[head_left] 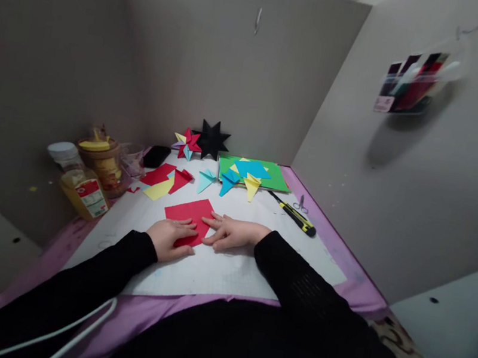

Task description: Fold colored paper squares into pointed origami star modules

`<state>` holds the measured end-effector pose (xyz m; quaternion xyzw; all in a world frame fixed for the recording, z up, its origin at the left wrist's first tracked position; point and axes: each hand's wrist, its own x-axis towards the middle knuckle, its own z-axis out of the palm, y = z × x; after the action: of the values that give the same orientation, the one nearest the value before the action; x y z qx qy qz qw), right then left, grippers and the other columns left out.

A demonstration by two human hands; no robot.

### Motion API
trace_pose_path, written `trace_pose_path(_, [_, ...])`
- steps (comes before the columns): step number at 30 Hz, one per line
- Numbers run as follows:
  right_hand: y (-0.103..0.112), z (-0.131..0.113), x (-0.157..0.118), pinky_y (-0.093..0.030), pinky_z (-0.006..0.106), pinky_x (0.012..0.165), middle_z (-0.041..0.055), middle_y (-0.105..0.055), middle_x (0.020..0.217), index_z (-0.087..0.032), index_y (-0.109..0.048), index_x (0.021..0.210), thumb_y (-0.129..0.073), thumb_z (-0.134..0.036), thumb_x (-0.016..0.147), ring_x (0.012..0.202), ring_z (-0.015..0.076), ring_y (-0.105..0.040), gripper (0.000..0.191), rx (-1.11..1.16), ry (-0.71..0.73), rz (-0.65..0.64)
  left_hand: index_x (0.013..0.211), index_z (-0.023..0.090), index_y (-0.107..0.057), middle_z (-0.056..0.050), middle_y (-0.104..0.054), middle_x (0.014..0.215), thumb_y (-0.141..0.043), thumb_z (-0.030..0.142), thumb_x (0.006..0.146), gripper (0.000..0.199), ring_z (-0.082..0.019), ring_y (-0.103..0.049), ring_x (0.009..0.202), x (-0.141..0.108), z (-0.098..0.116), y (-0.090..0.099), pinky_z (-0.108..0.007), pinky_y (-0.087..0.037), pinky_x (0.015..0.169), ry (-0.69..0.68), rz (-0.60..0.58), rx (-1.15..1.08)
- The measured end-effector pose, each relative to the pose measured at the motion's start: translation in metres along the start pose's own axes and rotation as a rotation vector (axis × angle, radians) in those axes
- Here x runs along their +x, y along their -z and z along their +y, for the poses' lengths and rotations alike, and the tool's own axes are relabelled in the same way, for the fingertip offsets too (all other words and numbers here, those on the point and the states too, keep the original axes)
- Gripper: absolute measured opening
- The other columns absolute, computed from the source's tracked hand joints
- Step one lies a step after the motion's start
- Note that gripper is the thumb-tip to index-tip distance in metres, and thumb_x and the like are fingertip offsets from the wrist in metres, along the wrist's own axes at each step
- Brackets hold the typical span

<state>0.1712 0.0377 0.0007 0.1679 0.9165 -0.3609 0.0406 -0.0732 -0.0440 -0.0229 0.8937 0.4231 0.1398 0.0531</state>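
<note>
A sheet of red paper (pixel 188 210) lies flat on the white sheet covering the table, in front of me. My left hand (pixel 170 238) rests with spread fingers on its lower left part. From the right, my right hand (pixel 230 233) touches the paper's right edge, fingers apart and partly bent. Neither hand grips anything. Just beyond are folded paper pieces: a dark red one (pixel 182 181), a light blue one (pixel 206 180), a blue one (pixel 229 182) and a yellow one (pixel 251 186).
Left stand a glue bottle (pixel 85 191), a brown pot (pixel 107 164) and a clear cup (pixel 132 160). A phone (pixel 157 157), a black paper star (pixel 212 139) and a multicoloured star (pixel 188 144) are behind. Right lie a yellow-black cutter (pixel 296 216) and scissors (pixel 301 205). Grey panels enclose the table.
</note>
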Motion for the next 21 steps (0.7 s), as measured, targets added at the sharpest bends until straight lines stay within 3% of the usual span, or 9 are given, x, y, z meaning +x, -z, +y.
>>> trace_pose_path(3, [-0.002, 0.003, 0.001, 0.007, 0.053, 0.108, -0.0018, -0.025, 0.147, -0.034, -0.064, 0.110, -0.062, -0.035, 0.080, 0.138, 0.0251, 0.008, 0.030, 0.056, 0.011, 0.010, 0.114, 0.017, -0.061, -0.012, -0.061, 0.120, -0.051, 0.055, 0.079, 0.053, -0.026, -0.049, 0.120, 0.000, 0.000, 0.002, -0.038, -0.043, 0.095, 0.010, -0.001, -0.013])
trace_pose_path(7, [0.000, 0.008, 0.003, 0.004, 0.051, 0.109, 0.0016, -0.040, 0.140, -0.033, -0.062, 0.112, -0.054, -0.034, 0.086, 0.139, 0.0218, -0.005, 0.028, 0.109, 0.040, 0.037, 0.114, 0.021, -0.061, -0.010, -0.061, 0.120, -0.052, 0.057, 0.077, 0.053, -0.026, -0.049, 0.119, 0.001, 0.000, 0.002, -0.039, -0.044, 0.093, 0.032, 0.003, -0.035])
trace_pose_path(10, [0.003, 0.014, 0.003, 0.002, 0.053, 0.109, 0.0027, -0.041, 0.139, -0.032, -0.061, 0.115, -0.054, -0.034, 0.085, 0.139, 0.0239, -0.010, 0.031, 0.061, 0.024, 0.087, 0.117, 0.021, -0.059, -0.009, -0.062, 0.119, -0.055, 0.057, 0.076, 0.055, -0.026, -0.050, 0.119, 0.001, -0.001, 0.001, -0.039, -0.043, 0.093, 0.031, -0.002, -0.052])
trace_pose_path(13, [0.004, 0.020, 0.004, -0.006, 0.055, 0.108, 0.0028, -0.038, 0.141, -0.030, -0.060, 0.117, -0.054, -0.033, 0.083, 0.138, 0.0292, -0.011, 0.034, -0.048, -0.095, 0.215, 0.119, 0.021, -0.057, -0.009, -0.061, 0.120, -0.055, 0.055, 0.076, 0.055, -0.025, -0.051, 0.117, -0.003, -0.006, 0.003, -0.037, -0.044, 0.093, -0.022, 0.012, -0.052])
trace_pose_path(16, [0.002, 0.028, 0.006, -0.017, 0.054, 0.107, 0.0046, -0.036, 0.142, -0.027, -0.053, 0.126, -0.051, -0.032, 0.084, 0.136, 0.0325, -0.018, 0.042, -0.156, -0.223, 0.360, 0.113, 0.022, -0.062, -0.009, -0.066, 0.110, -0.048, 0.044, 0.083, 0.039, -0.022, -0.061, 0.103, -0.010, -0.020, 0.007, -0.034, -0.047, 0.086, -0.083, 0.075, 0.019])
trace_pose_path(21, [0.000, 0.032, 0.010, -0.022, 0.049, 0.107, 0.0094, -0.037, 0.142, -0.019, -0.042, 0.135, -0.050, -0.028, 0.083, 0.135, 0.0301, -0.023, 0.053, -0.255, -0.169, 0.569, 0.102, 0.021, -0.067, -0.010, -0.071, 0.092, -0.038, 0.028, 0.087, 0.034, -0.022, -0.065, 0.081, -0.016, -0.040, 0.009, -0.036, -0.049, 0.072, -0.132, 0.128, 0.267])
